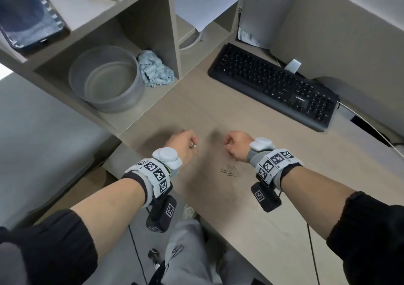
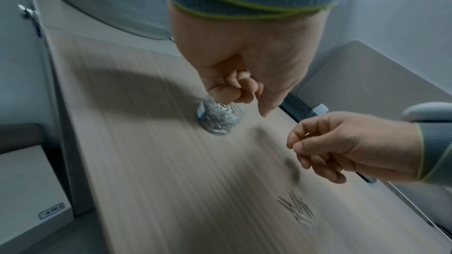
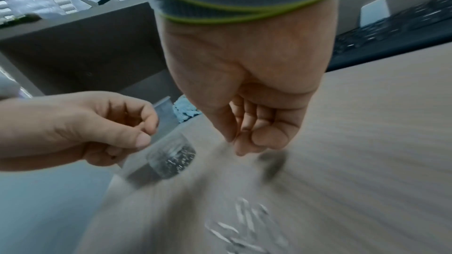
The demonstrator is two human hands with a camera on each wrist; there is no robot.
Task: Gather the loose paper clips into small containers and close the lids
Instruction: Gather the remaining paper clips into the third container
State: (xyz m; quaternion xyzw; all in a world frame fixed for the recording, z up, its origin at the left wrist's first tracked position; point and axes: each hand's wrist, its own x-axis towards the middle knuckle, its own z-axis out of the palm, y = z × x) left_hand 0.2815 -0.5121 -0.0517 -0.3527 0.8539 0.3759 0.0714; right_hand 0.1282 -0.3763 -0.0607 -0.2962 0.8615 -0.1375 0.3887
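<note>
My left hand (image 1: 192,141) grips a small clear container (image 2: 220,119) holding a mass of paper clips; it hangs just above the wooden desk (image 1: 273,186). In the right wrist view the container (image 3: 171,157) is blurred and has no lid on it. My right hand (image 1: 229,142) hovers a little to its right with the fingers curled and the thumb against the index fingertip (image 3: 238,146). No clip shows between them. Several loose paper clips (image 1: 229,171) lie in a small pile on the desk, nearer to me than both hands. I see no lid.
A black keyboard (image 1: 275,88) lies at the back right. In the shelf unit at the back left stand a round grey tub (image 1: 105,81) and a crumpled blue cloth (image 1: 155,69). The desk's front-left edge (image 1: 196,214) runs close below my left wrist.
</note>
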